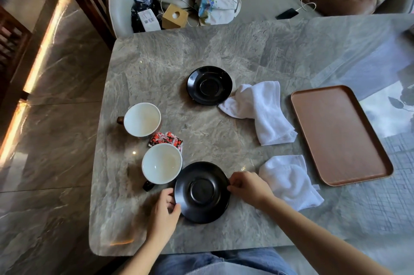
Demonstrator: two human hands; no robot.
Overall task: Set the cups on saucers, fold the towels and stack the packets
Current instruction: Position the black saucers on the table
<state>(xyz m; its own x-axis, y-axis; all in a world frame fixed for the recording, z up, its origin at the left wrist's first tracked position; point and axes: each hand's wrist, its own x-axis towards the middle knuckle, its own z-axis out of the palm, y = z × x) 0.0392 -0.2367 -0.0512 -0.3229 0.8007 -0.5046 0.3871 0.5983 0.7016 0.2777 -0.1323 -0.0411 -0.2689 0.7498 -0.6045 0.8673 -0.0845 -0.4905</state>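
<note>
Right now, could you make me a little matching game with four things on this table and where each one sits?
Things:
1. near saucer
2. far saucer
3. packets
4. tray

Places:
A. between the two cups
B. by the table's right edge, holding nothing
C. held at its rim by both hands
D. touching a crumpled towel's corner

Pairs: 1-C, 2-D, 3-A, 4-B

Left hand [165, 204], right hand [247, 186], fingers pinched.
</note>
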